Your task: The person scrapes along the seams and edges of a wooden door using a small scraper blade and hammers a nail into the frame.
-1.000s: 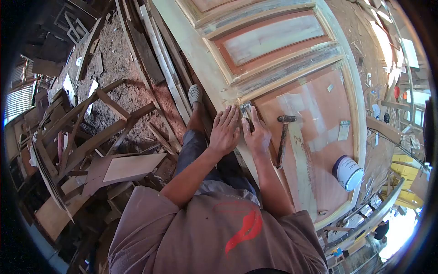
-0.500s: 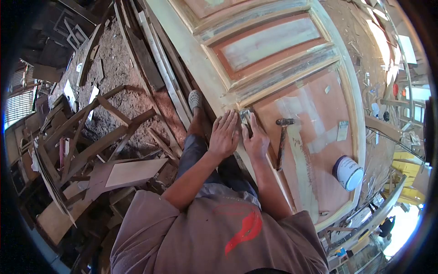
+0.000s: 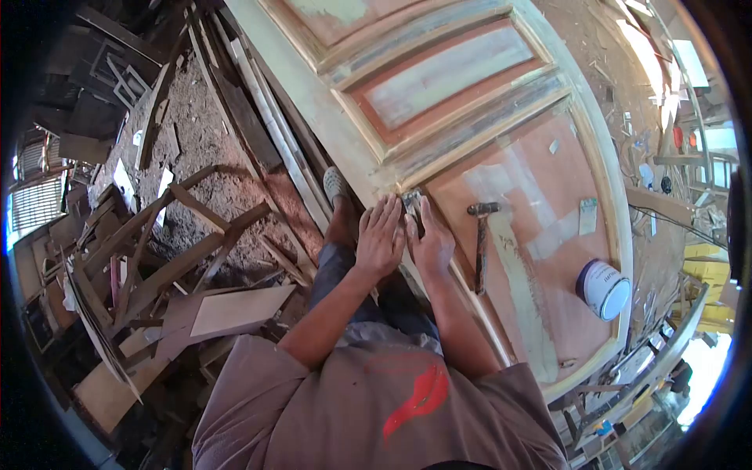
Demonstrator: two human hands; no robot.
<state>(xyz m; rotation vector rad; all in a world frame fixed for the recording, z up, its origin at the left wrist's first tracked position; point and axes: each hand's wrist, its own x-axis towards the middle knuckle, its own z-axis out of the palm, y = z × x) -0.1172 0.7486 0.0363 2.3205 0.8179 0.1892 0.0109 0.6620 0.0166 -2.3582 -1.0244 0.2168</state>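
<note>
A panelled wooden door [image 3: 356,168] lies in front of me, with pale filler smeared over its panels. My left hand [image 3: 381,239] rests on the near edge of the door, its fingers stretched out and lying flat. Close beside it, my right hand [image 3: 431,244] is curled, index finger forward, around a small grey-dark piece [image 3: 412,200] pressed against the inner moulding; its kind cannot be made out. To the right of that hand a hammer [image 3: 481,247] lies on the lower panel. A white paint can [image 3: 603,288] stands farther right.
A small greenish sheet [image 3: 587,216] lies on the panel. Left of my legs are long boards [image 3: 270,129], a wooden frame [image 3: 188,196] and a pale board [image 3: 239,308]. Wood scraps and dust cover the ground around the door.
The view has shifted slightly. Both hands stay at the same corner of the moulding, with the right fingers somewhat more upright. The hammer and paint can remain in place on the door.
</note>
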